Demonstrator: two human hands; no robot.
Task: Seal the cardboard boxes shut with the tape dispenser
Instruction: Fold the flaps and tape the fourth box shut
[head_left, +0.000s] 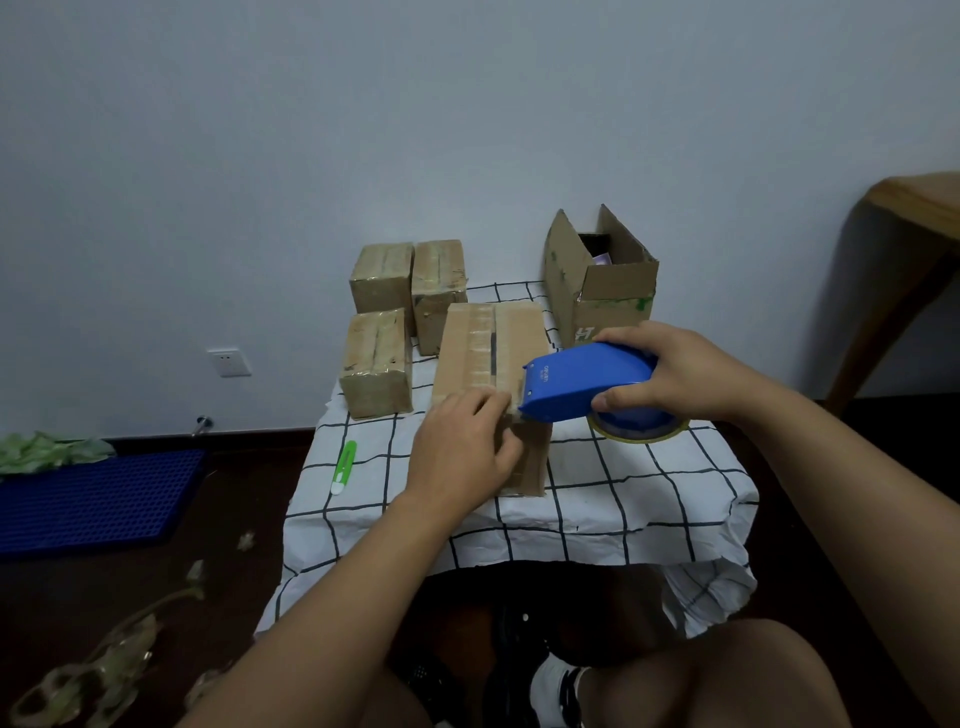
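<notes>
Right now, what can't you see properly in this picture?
- Head view: the near end of the middle box is covered by the left hand.
- The tape roll is mostly hidden under the blue tape dispenser and the right hand.
- What is inside the open box is hidden by its walls.
- The dispenser's label is too small to read.

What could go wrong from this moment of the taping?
The left hand presses the tape end right beside the mouth of the tape dispenser, so fingers could likely catch its cutter. The box being sealed sits near the front edge of the table; a hard pull may drag it off.
</notes>
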